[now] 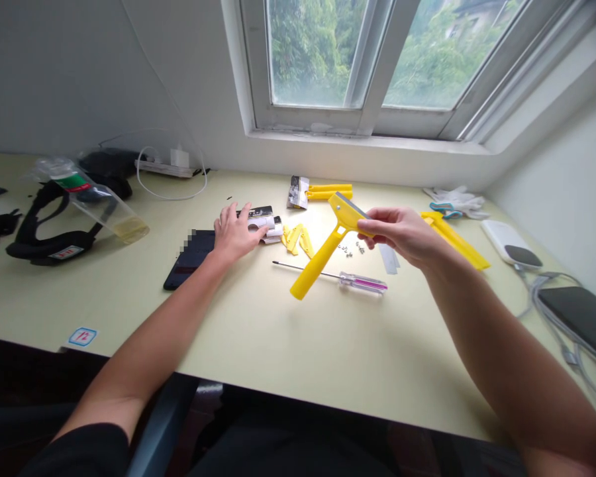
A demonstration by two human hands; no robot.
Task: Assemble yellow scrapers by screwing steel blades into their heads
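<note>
A yellow scraper [315, 265] with a metal blade along its head is held up over the table in my right hand [397, 232], thumb and fingers pinching one end of the head. Its handle slants down to the left. My left hand [236, 232] has its fingers spread at the printed cardboard packaging [265, 218]; whether it touches the cards I cannot tell. Beneath the scraper lies a screwdriver [362, 283] with a clear and pink handle. Small yellow plastic pieces [298, 238], several screws [348, 252] and flat metal blades [389, 258] lie around it.
More yellow scraper handles [332, 191] lie by a printed card [298, 192] at the back, others [457, 242] at right. Around are gloves [459, 201], a white device [509, 242], cables, a dark phone [581, 321], a black tablet-like slab [186, 268], a bottle [99, 202] and black straps [49, 242].
</note>
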